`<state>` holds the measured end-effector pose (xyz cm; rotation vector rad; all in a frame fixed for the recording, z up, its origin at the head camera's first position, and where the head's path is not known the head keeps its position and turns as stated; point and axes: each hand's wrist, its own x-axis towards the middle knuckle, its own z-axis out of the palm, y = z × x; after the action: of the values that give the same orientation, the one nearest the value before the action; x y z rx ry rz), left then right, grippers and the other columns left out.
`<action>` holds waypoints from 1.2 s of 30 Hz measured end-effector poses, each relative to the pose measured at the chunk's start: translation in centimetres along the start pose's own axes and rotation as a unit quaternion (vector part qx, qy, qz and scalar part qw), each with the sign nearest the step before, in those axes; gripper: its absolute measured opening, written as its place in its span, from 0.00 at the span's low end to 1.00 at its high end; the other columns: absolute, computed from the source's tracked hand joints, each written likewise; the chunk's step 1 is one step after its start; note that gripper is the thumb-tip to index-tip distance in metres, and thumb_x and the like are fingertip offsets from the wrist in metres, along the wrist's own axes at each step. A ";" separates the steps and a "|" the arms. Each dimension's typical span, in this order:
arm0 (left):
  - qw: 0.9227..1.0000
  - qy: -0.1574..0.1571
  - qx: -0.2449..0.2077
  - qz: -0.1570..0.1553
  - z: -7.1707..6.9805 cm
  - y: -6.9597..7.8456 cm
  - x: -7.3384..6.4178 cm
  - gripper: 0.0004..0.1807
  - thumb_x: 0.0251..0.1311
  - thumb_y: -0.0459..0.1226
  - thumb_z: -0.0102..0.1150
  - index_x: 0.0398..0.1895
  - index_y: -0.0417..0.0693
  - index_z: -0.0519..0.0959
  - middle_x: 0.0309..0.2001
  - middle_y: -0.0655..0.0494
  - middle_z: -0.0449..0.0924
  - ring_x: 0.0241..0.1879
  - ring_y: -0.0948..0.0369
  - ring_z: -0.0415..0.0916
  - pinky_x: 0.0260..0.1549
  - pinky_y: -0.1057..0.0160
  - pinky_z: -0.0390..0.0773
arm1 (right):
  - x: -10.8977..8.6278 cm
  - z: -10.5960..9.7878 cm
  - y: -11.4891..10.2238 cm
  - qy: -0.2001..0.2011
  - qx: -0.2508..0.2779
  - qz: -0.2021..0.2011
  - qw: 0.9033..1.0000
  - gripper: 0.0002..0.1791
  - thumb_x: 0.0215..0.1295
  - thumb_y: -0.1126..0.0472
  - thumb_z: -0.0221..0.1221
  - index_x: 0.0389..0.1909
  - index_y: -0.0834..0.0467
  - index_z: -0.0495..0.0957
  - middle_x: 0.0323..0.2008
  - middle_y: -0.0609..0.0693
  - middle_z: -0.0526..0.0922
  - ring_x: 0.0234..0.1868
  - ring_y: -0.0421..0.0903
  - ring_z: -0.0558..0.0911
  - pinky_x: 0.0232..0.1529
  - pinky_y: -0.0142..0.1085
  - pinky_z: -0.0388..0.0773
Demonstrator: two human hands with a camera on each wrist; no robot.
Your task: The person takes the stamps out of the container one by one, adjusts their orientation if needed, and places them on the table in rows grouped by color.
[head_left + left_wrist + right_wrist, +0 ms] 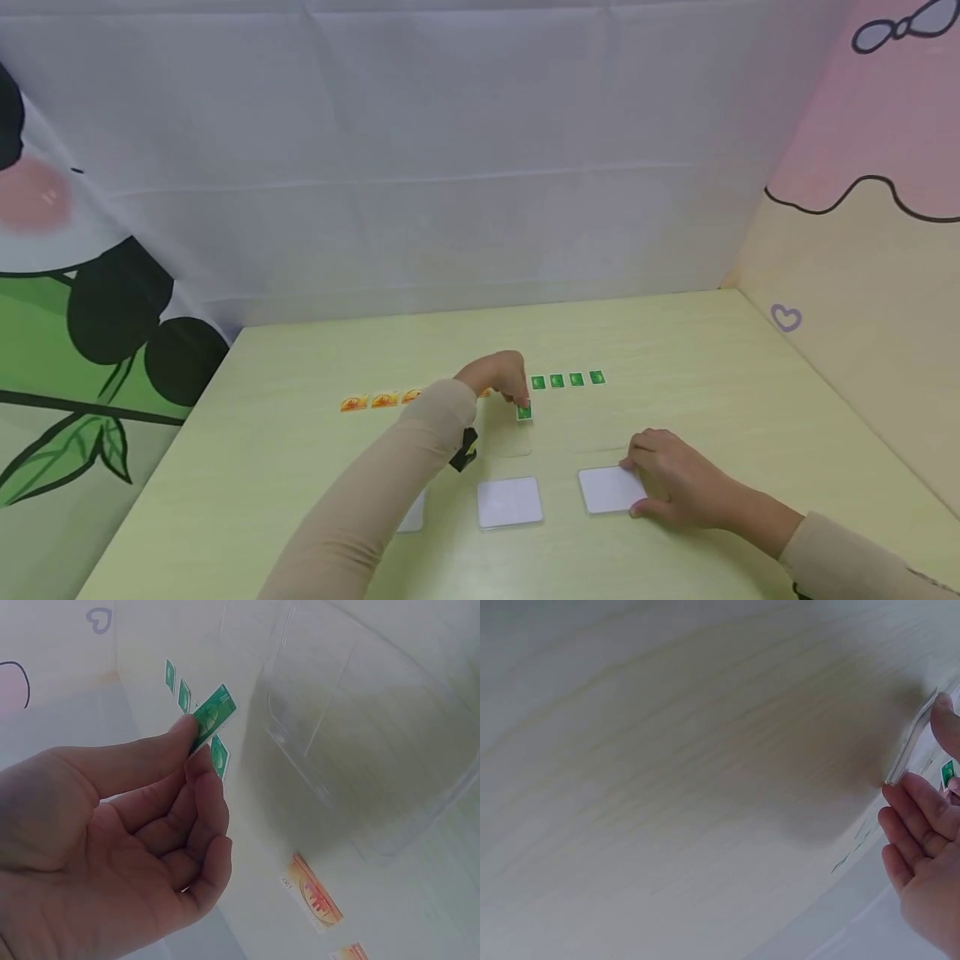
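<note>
Between thumb and fingertip, my left hand [498,373] pinches a small green stamp-like card [214,716], its other fingers loosely curled. Beyond it lies a row of similar green cards [576,379]. My right hand [678,483] holds the right side of a white rectangular slab [609,490] with a clear edge, thumb at the near corner and fingers at the far one. Beside the left hand stands a clear plastic container [307,769], only faintly visible from the head.
Left of the green row runs a line of orange cards [384,400], partly hidden by the left arm. Another white slab [510,502] lies mid-table, and a third [412,515] is half covered by the sleeve. A white sheet [465,167] hangs behind the table [750,400].
</note>
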<state>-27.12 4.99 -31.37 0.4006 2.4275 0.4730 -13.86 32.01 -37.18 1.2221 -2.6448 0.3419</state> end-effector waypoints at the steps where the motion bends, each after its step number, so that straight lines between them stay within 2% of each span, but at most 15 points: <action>1: 1.000 0.002 0.000 -0.002 0.0 -0.1 0.1 0.07 0.56 0.35 0.65 0.34 0.39 0.84 0.27 0.53 0.82 0.32 0.62 0.73 0.53 0.55 0.76 | 0.0 0.0 0.0 0.000 -0.001 0.000 1.000 0.25 0.41 0.44 0.73 0.37 0.56 0.82 0.36 0.40 0.78 0.40 0.38 0.73 0.47 0.42 0.75; 5: 1.000 0.018 0.008 0.002 0.2 -0.4 0.6 0.06 0.55 0.34 0.65 0.32 0.38 0.84 0.20 0.59 0.73 0.27 0.63 0.67 0.45 0.60 0.77 | 0.1 0.1 0.0 -0.001 -0.006 0.000 1.000 0.26 0.41 0.44 0.73 0.37 0.56 0.82 0.36 0.40 0.78 0.40 0.38 0.73 0.46 0.42 0.75; 9: 0.999 0.042 0.011 0.004 0.4 -0.6 1.0 0.06 0.55 0.33 0.65 0.32 0.38 0.85 0.22 0.57 0.76 0.26 0.64 0.68 0.39 0.63 0.76 | 0.1 0.1 0.0 -0.009 -0.005 0.005 1.000 0.25 0.41 0.44 0.73 0.37 0.56 0.82 0.36 0.40 0.78 0.40 0.38 0.73 0.47 0.42 0.74; 13: 0.998 0.055 0.008 -0.005 0.7 -0.6 1.4 0.07 0.56 0.34 0.65 0.34 0.39 0.85 0.34 0.52 0.84 0.29 0.63 0.69 0.45 0.58 0.80 | 0.1 0.0 0.0 -0.026 0.002 0.017 1.000 0.25 0.42 0.45 0.73 0.38 0.57 0.82 0.36 0.40 0.77 0.40 0.37 0.73 0.48 0.42 0.74; 16: 0.998 0.062 0.011 -0.011 0.9 -0.6 1.8 0.07 0.57 0.35 0.65 0.36 0.40 0.85 0.43 0.50 0.84 0.33 0.62 0.70 0.49 0.54 0.79 | 0.2 -0.1 -0.1 -0.035 0.003 0.023 0.999 0.26 0.42 0.44 0.73 0.38 0.57 0.82 0.36 0.40 0.78 0.40 0.37 0.73 0.48 0.42 0.74; 18: 0.998 0.066 0.012 -0.014 0.9 -0.6 2.0 0.07 0.57 0.35 0.65 0.36 0.41 0.84 0.45 0.50 0.83 0.35 0.62 0.70 0.50 0.55 0.79 | 0.2 -0.1 0.0 -0.034 0.000 0.021 0.999 0.26 0.42 0.44 0.73 0.38 0.57 0.82 0.36 0.40 0.78 0.40 0.37 0.73 0.48 0.42 0.74; 27: 0.995 0.095 0.038 -0.010 1.0 -1.1 2.8 0.05 0.58 0.35 0.64 0.34 0.42 0.84 0.43 0.51 0.84 0.32 0.62 0.70 0.43 0.60 0.78 | 0.4 0.1 0.1 -0.019 -0.003 0.006 1.000 0.25 0.41 0.45 0.73 0.37 0.57 0.82 0.35 0.40 0.78 0.40 0.38 0.73 0.48 0.42 0.74; 31: 0.993 0.103 0.045 -0.020 1.1 -1.3 3.2 0.05 0.58 0.36 0.63 0.33 0.43 0.83 0.43 0.52 0.84 0.34 0.60 0.72 0.48 0.57 0.77 | 0.4 0.1 0.1 -0.017 -0.003 0.005 1.000 0.25 0.40 0.45 0.74 0.37 0.57 0.82 0.35 0.40 0.77 0.40 0.37 0.72 0.48 0.42 0.74; 36: 0.991 0.113 0.063 -0.023 1.3 -1.5 3.7 0.05 0.60 0.36 0.63 0.34 0.44 0.83 0.43 0.53 0.84 0.36 0.59 0.73 0.61 0.51 0.69 | 0.4 0.1 0.1 -0.016 -0.004 0.006 1.000 0.25 0.40 0.45 0.74 0.37 0.57 0.82 0.35 0.40 0.77 0.40 0.37 0.73 0.48 0.43 0.74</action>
<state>-29.30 5.45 -34.88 0.3601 2.6899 0.3615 -14.19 31.82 -37.15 1.2193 -2.6788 0.3175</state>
